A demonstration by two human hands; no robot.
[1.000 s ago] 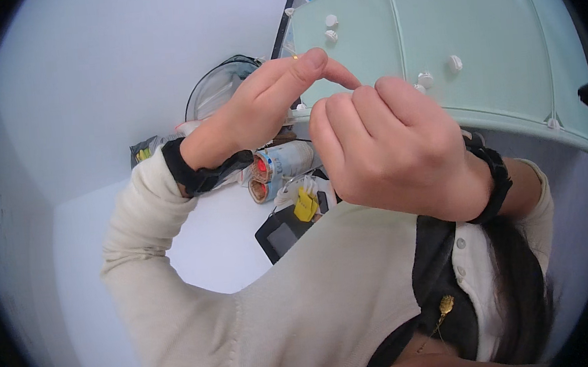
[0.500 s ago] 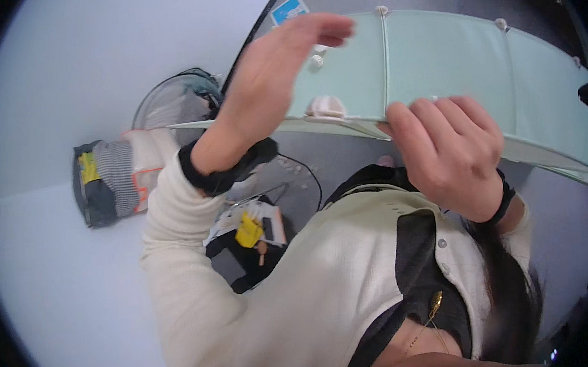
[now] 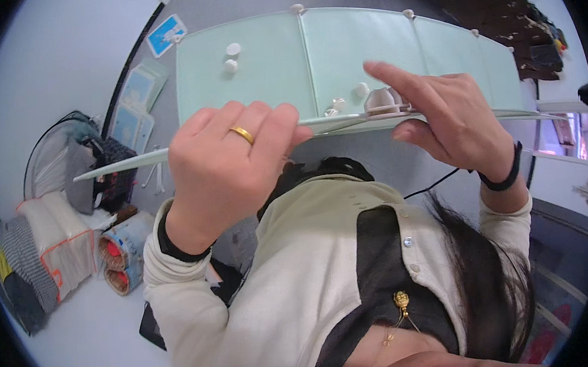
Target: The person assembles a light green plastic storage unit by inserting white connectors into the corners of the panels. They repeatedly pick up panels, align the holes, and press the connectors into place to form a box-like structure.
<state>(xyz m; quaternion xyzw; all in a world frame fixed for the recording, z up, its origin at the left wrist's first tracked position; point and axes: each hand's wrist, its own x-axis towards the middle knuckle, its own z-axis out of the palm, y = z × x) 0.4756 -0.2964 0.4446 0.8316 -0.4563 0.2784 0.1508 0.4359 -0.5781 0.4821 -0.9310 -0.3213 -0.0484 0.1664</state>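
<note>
Two hands on a pale green panel assembly (image 3: 339, 51) held level at chest height: left hand (image 3: 228, 164) curled shut over its near edge, gold ring (image 3: 241, 134) on one finger; right hand (image 3: 449, 114) pinching same edge beside white plastic connector (image 3: 382, 102), index finger stretched across top. Small white round caps (image 3: 232, 57) scattered on panel surface. Off to left below, on floor, folded fabric and bedding (image 3: 39, 249), rolled bundles (image 3: 119, 260) and a wire basket (image 3: 57, 159).
</note>
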